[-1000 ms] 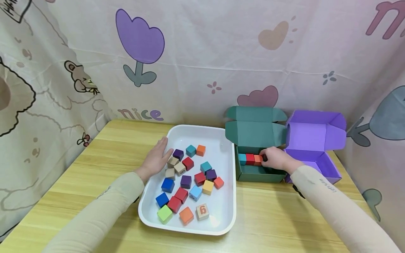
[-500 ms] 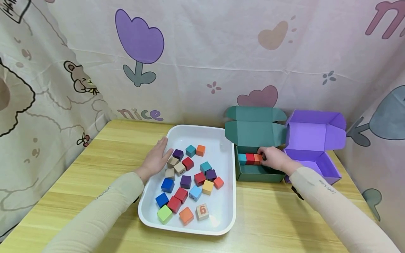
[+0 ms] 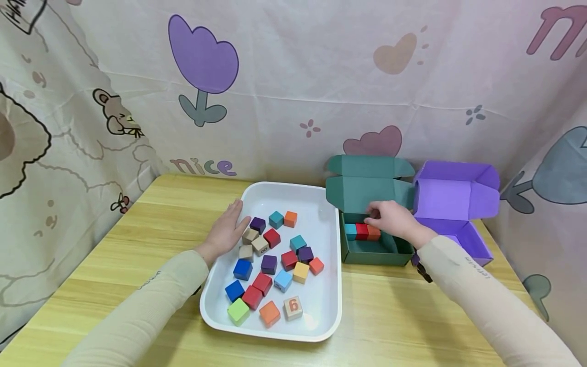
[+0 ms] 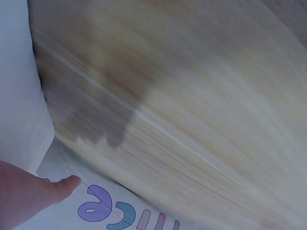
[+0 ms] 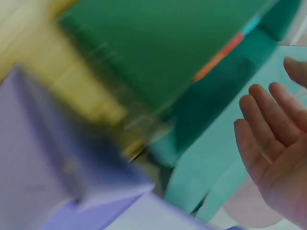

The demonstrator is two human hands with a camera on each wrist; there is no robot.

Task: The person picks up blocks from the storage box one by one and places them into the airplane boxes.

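Observation:
My left hand [image 3: 223, 232] rests on the left rim of a white tray [image 3: 316, 199], fingers straight. Scattered in the tray are several coloured wooden cubes, among them a lime green cube [image 3: 238, 311] and a cube marked with a 6 [image 3: 293, 307]. Over the green cardboard box [image 3: 378, 257] hovers my right hand [image 3: 392, 220], holding nothing, its fingers loosely bent. Inside that box a teal cube [image 3: 350, 232], a red cube [image 3: 362, 232] and an orange cube [image 3: 373, 233] stand in a row along the left. In the right wrist view, the right hand's fingers [image 5: 268, 124] are spread apart.
A purple cardboard box [image 3: 477, 244] with its lid up stands right beside the green one. Behind the wooden table [image 3: 183, 199] hangs a printed cloth [image 3: 284, 76]. The green box's raised lid [image 3: 367, 191] leans toward the cloth.
My right hand has let go of the orange cube and lifted up and slightly left, away from the row. My left hand stays on the tray rim.

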